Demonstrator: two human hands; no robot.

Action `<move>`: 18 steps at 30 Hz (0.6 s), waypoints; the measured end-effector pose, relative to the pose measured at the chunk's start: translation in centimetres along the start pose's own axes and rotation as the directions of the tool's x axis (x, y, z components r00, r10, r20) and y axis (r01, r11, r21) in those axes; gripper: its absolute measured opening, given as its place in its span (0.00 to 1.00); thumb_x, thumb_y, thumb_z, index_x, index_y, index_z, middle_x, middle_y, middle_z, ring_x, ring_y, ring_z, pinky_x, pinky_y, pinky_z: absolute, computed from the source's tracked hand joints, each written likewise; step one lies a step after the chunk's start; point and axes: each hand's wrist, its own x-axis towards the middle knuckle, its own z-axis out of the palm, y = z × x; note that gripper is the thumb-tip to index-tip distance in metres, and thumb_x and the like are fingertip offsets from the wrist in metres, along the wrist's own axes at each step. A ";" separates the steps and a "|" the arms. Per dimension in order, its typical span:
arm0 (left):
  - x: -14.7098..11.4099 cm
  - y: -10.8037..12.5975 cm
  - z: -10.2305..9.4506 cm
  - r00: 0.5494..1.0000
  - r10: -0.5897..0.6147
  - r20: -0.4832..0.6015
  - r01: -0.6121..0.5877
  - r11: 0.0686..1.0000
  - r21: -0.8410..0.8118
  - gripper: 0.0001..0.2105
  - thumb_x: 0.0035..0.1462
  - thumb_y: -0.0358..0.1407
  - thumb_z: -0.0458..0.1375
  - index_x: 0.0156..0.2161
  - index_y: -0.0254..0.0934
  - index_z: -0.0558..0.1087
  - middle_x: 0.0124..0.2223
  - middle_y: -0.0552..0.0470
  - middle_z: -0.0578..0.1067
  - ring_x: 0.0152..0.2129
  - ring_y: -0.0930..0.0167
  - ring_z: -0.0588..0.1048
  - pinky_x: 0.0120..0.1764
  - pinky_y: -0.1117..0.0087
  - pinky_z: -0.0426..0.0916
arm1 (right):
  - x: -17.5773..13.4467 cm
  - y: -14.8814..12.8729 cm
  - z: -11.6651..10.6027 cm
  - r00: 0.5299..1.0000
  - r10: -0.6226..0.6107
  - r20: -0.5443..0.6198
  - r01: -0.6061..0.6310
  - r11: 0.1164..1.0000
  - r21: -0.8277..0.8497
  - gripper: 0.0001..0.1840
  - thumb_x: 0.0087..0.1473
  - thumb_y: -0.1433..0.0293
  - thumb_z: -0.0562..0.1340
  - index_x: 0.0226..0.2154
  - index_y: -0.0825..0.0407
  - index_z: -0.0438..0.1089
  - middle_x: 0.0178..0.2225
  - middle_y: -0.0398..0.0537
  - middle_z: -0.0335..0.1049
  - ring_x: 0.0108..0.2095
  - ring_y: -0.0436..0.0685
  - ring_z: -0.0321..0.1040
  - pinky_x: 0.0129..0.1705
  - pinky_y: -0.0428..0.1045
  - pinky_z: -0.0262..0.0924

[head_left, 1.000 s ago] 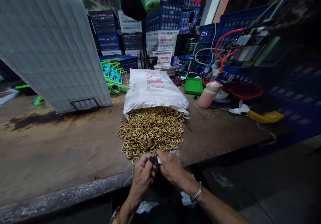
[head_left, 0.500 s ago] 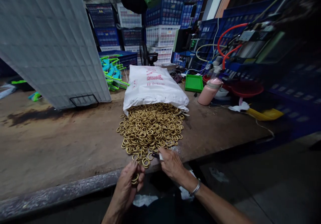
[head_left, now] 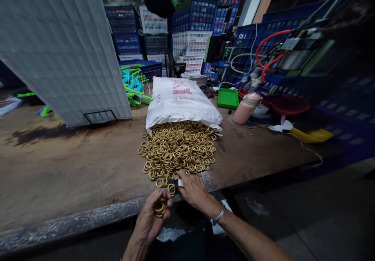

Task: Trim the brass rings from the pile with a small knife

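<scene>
Rings of golden colour [head_left: 178, 148] lie in a heap on the worktop [head_left: 88, 171] in the head view, with a white sack [head_left: 181, 101] at twelve o'clock of them. At seven o'clock, the left hand [head_left: 152, 214] is curled around several rings. At about five o'clock, the right hand [head_left: 191, 189] grips a small dark-and-white object [head_left: 175, 182], near loose rings. A pink bottle [head_left: 245, 110] is at two o'clock.

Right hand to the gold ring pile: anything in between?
Nothing visible blocks it. The right hand is at the near edge of the ring pile, holding a small dark-and-white tool. The white sack covers only the far side; the left hand, holding rings, is off to the left.
</scene>
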 end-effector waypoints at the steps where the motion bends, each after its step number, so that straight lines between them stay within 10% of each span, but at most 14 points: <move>1: 0.1 -0.1 0.2 1.000 0.017 -0.004 -0.017 1.000 0.022 0.10 0.43 0.38 0.62 0.26 0.32 0.69 0.29 0.52 0.69 0.22 0.76 0.68 0.17 0.79 0.57 | 0.1 0.1 -0.2 1.000 -0.001 -0.007 0.001 1.000 0.016 0.10 0.51 0.70 0.52 0.39 0.52 0.57 0.29 0.46 0.68 0.29 0.53 0.63 0.28 0.46 0.42; 14: 1.4 -2.1 2.5 0.970 0.240 -0.045 -0.170 0.797 0.579 0.16 0.47 0.48 0.56 0.31 0.34 0.67 0.17 0.61 0.61 0.11 0.80 0.57 0.14 0.80 0.52 | -1.2 -0.7 -2.5 0.997 -0.018 -0.075 0.061 0.774 0.630 0.05 0.53 0.67 0.52 0.29 0.51 0.57 0.25 0.38 0.58 0.27 0.47 0.56 0.29 0.42 0.49; 18: 1.4 -1.8 2.5 0.898 0.433 0.076 -0.366 0.639 0.676 0.12 0.48 0.43 0.56 0.27 0.34 0.69 0.21 0.57 0.65 0.19 0.76 0.63 0.24 0.77 0.60 | -1.2 -1.1 -3.0 1.000 0.016 -0.017 0.000 0.719 0.695 0.09 0.52 0.64 0.52 0.26 0.52 0.58 0.23 0.36 0.54 0.25 0.47 0.52 0.28 0.42 0.48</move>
